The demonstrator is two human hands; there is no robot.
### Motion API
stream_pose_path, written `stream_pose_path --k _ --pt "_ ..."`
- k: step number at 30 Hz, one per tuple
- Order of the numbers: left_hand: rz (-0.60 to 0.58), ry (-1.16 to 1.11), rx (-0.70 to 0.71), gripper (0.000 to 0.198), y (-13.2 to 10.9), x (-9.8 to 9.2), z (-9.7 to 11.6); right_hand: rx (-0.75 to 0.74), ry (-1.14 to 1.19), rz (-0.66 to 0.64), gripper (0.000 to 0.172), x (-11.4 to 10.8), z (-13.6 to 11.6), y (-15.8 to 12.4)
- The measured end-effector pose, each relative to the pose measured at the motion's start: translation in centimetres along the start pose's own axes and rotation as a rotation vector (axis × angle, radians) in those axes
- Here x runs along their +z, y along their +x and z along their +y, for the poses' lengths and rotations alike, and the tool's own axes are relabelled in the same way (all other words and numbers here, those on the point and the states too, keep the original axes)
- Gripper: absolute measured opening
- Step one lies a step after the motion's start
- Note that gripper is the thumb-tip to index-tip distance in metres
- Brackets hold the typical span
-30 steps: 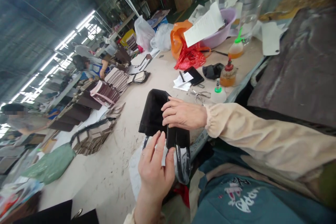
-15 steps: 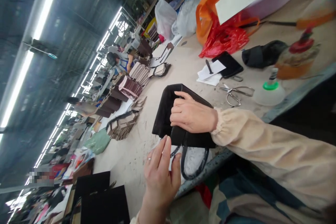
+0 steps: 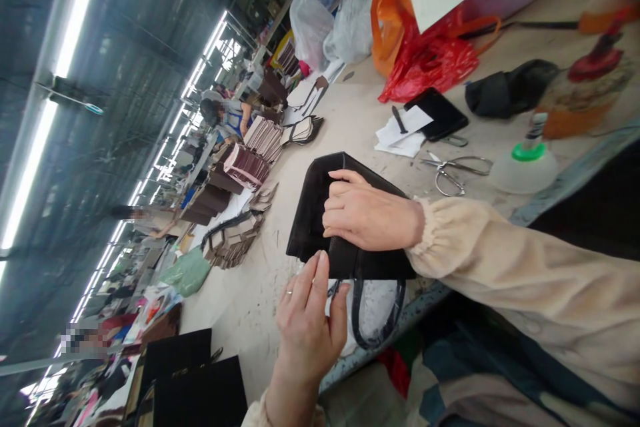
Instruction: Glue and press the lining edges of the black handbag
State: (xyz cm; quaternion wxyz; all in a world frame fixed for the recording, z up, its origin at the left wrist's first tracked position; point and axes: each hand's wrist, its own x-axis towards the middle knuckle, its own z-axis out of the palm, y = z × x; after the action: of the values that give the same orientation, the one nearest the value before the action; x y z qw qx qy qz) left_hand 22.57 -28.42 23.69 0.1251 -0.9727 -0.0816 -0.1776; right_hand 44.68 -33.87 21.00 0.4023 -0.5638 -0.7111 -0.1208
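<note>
A black handbag [image 3: 313,213] lies on its side on the worktable, its opening facing left. Its looped black handle [image 3: 383,330] hangs toward the table's near edge, over something white and plastic-like. My right hand [image 3: 360,213] rests across the bag with fingers curled at the opening's rim; the fingertips are partly hidden. Just below the bag's lower corner is my left hand [image 3: 310,313], fingers stretched out and thumb apart. Its fingertips meet or nearly meet the bag's edge, and nothing shows in its grasp.
Scissors [image 3: 453,170], a black phone [image 3: 440,115], white paper slips [image 3: 405,130] and a green-collared bottle [image 3: 525,163] lie to the right. Red plastic bags [image 3: 430,63] are behind them. Stacked cut pieces [image 3: 237,240] and black panels [image 3: 200,390] stand left. Co-workers sit farther back.
The view has shifted slightly, so the scissors and bottle appear farther right. Both hands keep nearly the same pose at the handbag.
</note>
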Motion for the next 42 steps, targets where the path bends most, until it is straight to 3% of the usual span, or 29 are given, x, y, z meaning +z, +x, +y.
stream_pose_path --k 11,22,33,42 --pt "0.038 -0.011 0.043 0.056 1.6 0.3 0.0 0.001 0.015 0.0 0.028 -0.6 0.0 -0.3" --pt "0.053 -0.018 0.097 0.047 1.5 -0.5 0.7 -0.005 0.037 0.011 0.028 -1.5 0.6 -1.3" --pt "0.091 0.0 0.123 0.045 3.7 0.6 1.1 -0.014 0.045 0.049 0.027 -2.0 0.7 -2.1" --pt "0.101 -0.014 0.131 0.044 2.4 -0.4 1.2 -0.015 0.057 0.037 0.027 -2.2 0.7 -2.1"
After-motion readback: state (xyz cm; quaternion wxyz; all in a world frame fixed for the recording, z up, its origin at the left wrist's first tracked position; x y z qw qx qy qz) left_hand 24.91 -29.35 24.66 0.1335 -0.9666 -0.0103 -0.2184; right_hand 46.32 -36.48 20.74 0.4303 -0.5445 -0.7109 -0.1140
